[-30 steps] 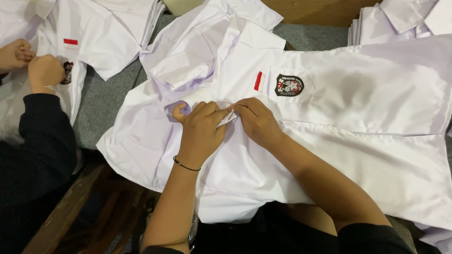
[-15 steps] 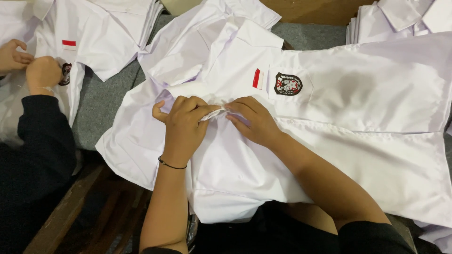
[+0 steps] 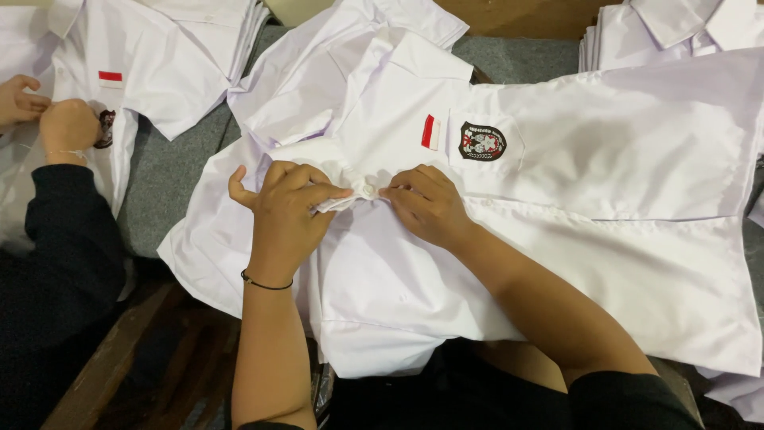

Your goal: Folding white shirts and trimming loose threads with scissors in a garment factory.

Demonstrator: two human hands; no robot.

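Left hand (image 3: 288, 209) pinching a fold of the white shirt (image 3: 573, 239) at its front placket, right hand (image 3: 426, 203) gripping the same seam just beside it, shirt spread across the grey table (image 3: 171, 179), co-worker's hands (image 3: 56, 119) on another shirt (image 3: 159, 56) at the table's left edge

- White shirt (image 3: 605, 239): smooth woven cloth, faint sheen
- Chest badge (image 3: 482, 141): embroidered patch, matt
- Table cover (image 3: 171, 175): grey felt-like fabric, rough
- Bench (image 3: 119, 358): dark wood
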